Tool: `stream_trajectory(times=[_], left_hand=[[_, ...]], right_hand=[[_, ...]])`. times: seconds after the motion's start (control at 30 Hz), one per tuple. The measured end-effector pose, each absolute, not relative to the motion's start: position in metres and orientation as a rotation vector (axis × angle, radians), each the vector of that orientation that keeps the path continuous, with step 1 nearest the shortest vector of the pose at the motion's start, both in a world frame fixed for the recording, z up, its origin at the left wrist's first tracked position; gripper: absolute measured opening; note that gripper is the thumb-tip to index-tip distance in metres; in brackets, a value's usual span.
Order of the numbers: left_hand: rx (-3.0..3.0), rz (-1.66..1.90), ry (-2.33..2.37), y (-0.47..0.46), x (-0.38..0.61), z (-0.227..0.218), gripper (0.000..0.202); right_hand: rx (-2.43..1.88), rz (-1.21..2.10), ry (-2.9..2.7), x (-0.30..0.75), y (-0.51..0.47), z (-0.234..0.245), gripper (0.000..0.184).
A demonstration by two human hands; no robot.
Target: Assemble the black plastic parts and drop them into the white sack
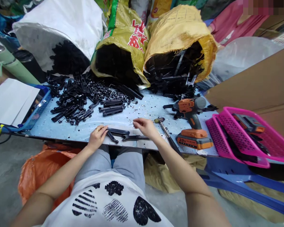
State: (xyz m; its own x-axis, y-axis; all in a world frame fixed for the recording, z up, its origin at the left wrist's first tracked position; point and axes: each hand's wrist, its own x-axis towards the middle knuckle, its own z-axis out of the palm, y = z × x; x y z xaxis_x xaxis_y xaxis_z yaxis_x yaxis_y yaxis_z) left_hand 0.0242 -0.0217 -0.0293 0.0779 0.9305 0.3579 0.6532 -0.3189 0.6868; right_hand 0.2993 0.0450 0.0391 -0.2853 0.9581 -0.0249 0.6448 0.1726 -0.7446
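Observation:
My left hand (97, 136) is closed, thumb and fingers pinching the left end of a black plastic bar (119, 131) near the table's front edge. A shorter black piece (112, 137) slants down from the same fingertips; whether the two are joined I cannot tell. My right hand (145, 127) hovers to the right, its fingertips pinched together. Anything between them is too small to make out. Under that hand lies another black bar (133, 137) with a forked left end. A hammer (167, 132) rests just right of my right wrist.
An orange cordless drill (191, 116) stands upright beside pink baskets (221, 135). Black parts and screws (80, 97) are heaped at the back left. Behind stand a white sack (68, 22), an olive sack (123, 34) and a yellow sack (177, 28). A blue basket (41, 107) sits left.

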Motion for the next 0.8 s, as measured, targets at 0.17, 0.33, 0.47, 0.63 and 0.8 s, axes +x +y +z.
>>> stream_trajectory(times=[0.17,0.33,0.47,0.63,0.8], left_hand=[[2.063,1.069,1.587,-0.023,0.023,-0.033,0.033],[2.203,1.036,1.651,-0.026,0.027,-0.026,0.035],[2.488,0.948,1.553,-0.024,0.042,-0.012,0.037],[2.712,0.606,1.11,-0.008,0.066,0.0,0.046],[2.688,0.323,1.055,0.004,0.08,0.001,0.058]], right_hand=[[-1.47,0.585,-2.315,0.293,0.002,0.041,0.019],[-1.404,0.326,-2.651,0.282,-0.001,0.047,0.019],[-1.327,0.335,-2.771,0.279,0.001,0.057,0.014],[-1.297,0.297,-2.722,0.283,0.003,0.05,0.017],[-0.972,0.532,-2.58,0.288,0.006,0.028,0.021]])
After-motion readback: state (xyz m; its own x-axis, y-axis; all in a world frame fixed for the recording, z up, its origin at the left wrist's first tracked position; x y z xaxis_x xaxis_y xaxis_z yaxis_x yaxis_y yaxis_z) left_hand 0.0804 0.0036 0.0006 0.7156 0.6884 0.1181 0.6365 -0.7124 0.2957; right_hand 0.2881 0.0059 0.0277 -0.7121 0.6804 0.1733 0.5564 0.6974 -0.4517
